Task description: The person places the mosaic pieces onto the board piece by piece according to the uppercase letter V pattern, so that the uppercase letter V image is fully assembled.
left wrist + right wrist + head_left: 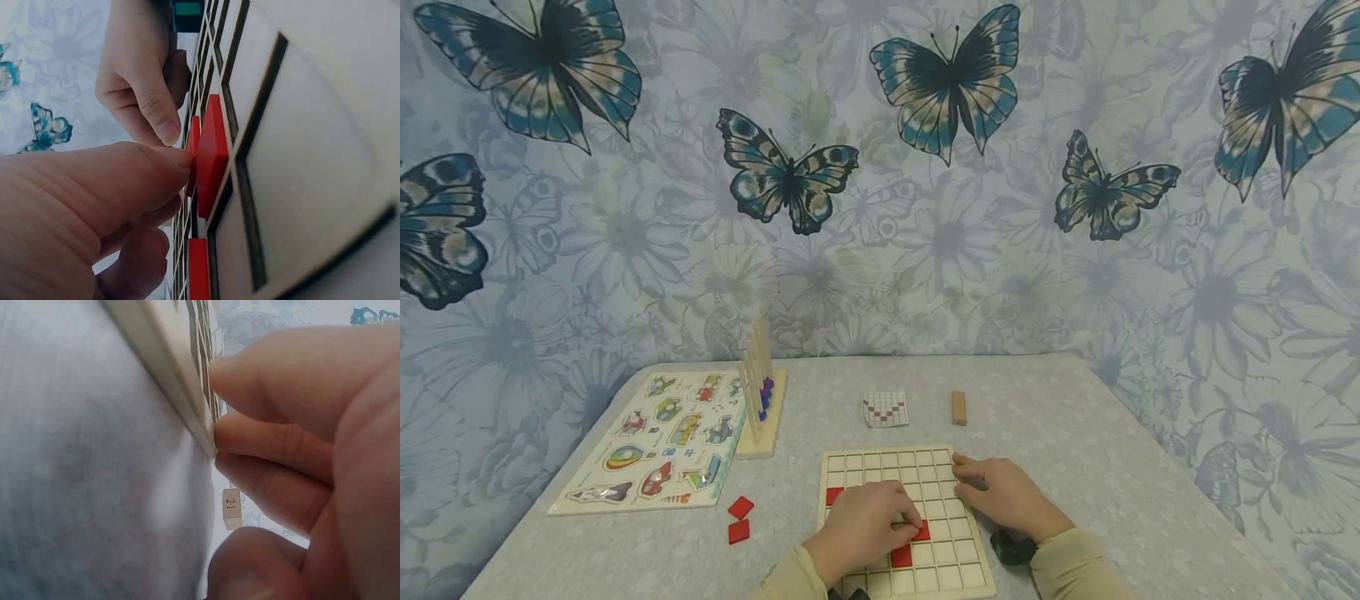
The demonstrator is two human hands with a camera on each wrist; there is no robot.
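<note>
A pale wooden grid board [887, 451] lies on the table in front of me. Over its middle, my left hand [865, 521] pinches a red square tile [924, 530] with thumb and fingertips, low at a cell. Diagonally beside it sits another red tile [901, 557], and one more red tile [835, 496] lies near the board's left edge, partly covered by the hand. In the left wrist view a red tile [212, 156] stands close behind the fingertips. My right hand [1003, 492] rests its fingertips against the board's right edge near the far corner, fingers relaxed.
Two loose red tiles [740, 519] lie left of the board. Behind them are a picture puzzle board [655, 442] and a peg stand [762, 417] with blue and purple beads. Beyond the grid board lie a pattern card [885, 409] and a wooden block [232, 508] marked 21.
</note>
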